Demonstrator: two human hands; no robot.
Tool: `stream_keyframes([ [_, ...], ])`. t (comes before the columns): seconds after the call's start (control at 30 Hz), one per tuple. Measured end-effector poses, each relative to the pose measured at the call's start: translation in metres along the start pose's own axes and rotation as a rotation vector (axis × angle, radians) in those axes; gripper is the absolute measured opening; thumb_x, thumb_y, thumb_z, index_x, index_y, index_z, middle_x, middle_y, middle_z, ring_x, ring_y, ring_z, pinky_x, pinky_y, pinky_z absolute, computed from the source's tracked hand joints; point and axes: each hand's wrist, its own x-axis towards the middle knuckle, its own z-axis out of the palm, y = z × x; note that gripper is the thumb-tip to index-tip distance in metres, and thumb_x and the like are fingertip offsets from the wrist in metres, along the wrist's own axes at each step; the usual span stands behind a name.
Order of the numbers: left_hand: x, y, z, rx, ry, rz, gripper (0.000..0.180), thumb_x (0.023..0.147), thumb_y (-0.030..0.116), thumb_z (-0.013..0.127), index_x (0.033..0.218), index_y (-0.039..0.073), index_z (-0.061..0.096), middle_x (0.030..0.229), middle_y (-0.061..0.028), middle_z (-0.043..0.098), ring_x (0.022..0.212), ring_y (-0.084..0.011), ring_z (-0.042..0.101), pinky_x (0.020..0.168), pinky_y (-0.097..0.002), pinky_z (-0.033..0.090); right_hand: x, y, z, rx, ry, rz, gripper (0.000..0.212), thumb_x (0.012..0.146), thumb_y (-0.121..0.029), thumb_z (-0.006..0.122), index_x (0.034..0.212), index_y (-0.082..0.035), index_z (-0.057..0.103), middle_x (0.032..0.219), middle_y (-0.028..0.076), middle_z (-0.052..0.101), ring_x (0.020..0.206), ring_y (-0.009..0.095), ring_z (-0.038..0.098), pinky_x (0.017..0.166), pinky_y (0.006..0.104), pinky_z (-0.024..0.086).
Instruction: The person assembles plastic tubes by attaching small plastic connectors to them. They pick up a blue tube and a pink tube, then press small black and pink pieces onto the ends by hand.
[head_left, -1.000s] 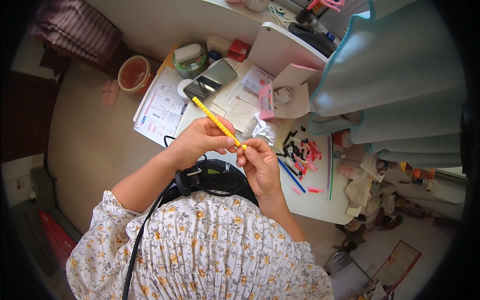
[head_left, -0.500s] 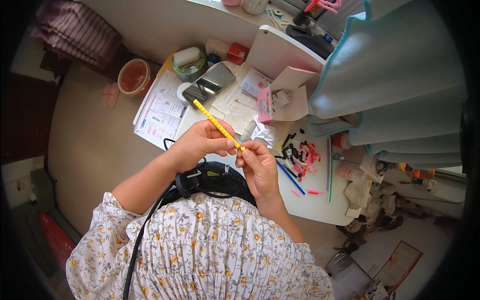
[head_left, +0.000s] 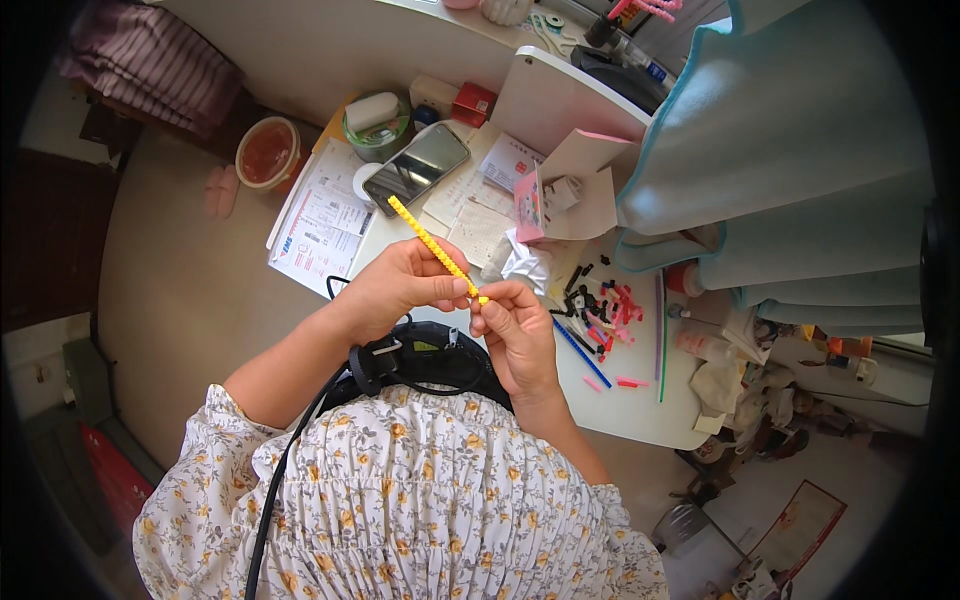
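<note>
At the near edge of the counter (head_left: 640, 412), your left grip (head_left: 412, 277) pinches the yellow ridged stick (head_left: 428, 242) near its lower end, most of it jutting beyond. Your right grip (head_left: 518, 325) holds a small yellow piece (head_left: 484, 300); fingers hide whether they join.

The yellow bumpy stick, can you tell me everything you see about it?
The yellow bumpy stick is thin, straight and ridged, perhaps plastic. It slants up and left in the view. The left grip pinches it near its lower end; the right grip holds a small yellow piece there, but whether they join is too small to tell.
</note>
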Motion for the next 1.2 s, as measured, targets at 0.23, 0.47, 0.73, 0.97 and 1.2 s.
stream_keyframes([
  [0.23,0.0009,-0.0007,0.0015,0.002,-0.014,0.012,0.015,0.08,0.008,0.062,0.092,0.004,0.054,0.083,-0.0061,0.061,0.075,-0.0114,0.057,0.068,-0.0236,0.045,-0.0008,0.0017,-0.0045,0.064,-0.012,0.025,0.014,0.081,-0.004,0.06,0.094,0.0,0.056,0.083,0.009,0.061,0.065,0.011,0.057,0.06,0.0214,0.047],
  [0.47,-0.0001,0.0014,0.005,0.013,-0.013,0.03,0.016,0.078,0.005,0.063,0.091,0.003,0.054,0.083,-0.0062,0.062,0.076,-0.0112,0.058,0.068,-0.0238,0.045,-0.0029,0.0015,-0.0043,0.075,0.004,0.041,0.015,0.08,-0.004,0.061,0.094,0.0,0.057,0.082,0.008,0.061,0.065,0.011,0.056,0.06,0.021,0.046],
  [0.73,-0.001,0.0027,0.0077,0.022,-0.009,0.031,0.017,0.077,0.003,0.064,0.089,0.004,0.053,0.084,-0.0055,0.061,0.078,-0.0116,0.059,0.07,-0.0241,0.045,-0.0032,0.0004,-0.003,0.083,-0.007,0.046,0.012,0.08,-0.005,0.062,0.089,0.001,0.057,0.081,0.009,0.061,0.063,0.011,0.055,0.058,0.021,0.046],
  [0.97,-0.0025,0.0029,0.0089,0.034,-0.037,0.052,0.016,0.077,0.003,0.064,0.088,0.004,0.053,0.084,-0.0046,0.061,0.08,-0.012,0.059,0.074,-0.0246,0.046,-0.0034,0.0017,-0.0026,0.072,0.017,0.044,0.012,0.08,-0.006,0.063,0.088,0.001,0.057,0.079,0.008,0.061,0.062,0.011,0.054,0.056,0.0211,0.045],
  [1.2,-0.0023,0.0029,0.0079,0.056,-0.032,0.029,0.016,0.078,0.003,0.063,0.09,0.004,0.052,0.085,-0.0054,0.061,0.081,-0.0126,0.059,0.075,-0.0248,0.047,-0.0037,0.0012,-0.0029,0.054,0.008,0.055,0.012,0.08,-0.007,0.062,0.088,0.0,0.057,0.079,0.008,0.06,0.061,0.01,0.054,0.056,0.0209,0.045],
])
